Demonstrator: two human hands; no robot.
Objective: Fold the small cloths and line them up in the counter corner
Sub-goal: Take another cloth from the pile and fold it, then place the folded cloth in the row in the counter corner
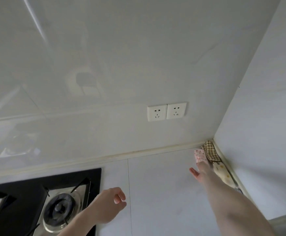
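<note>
- The right hand (201,170) reaches far into the desk's (164,188) back right corner, fingers straight, thumb spread, grip wide, fingertips touching the pink cloth (199,155).
- The left hand (110,206) hovers above the desk beside the gas hob (41,201), fingers loosely curled, grip empty.
- Three cloths lie in the corner: the pink one, a checked cloth (210,151) and a cream cloth (223,174) along the right wall.
- Two wall sockets (166,111) sit above.

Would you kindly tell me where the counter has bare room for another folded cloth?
Bare counter lies between the gas stove and the right hand. The corner is crowded: checked cloth, pink cloth and cream cloth line the right wall.
</note>
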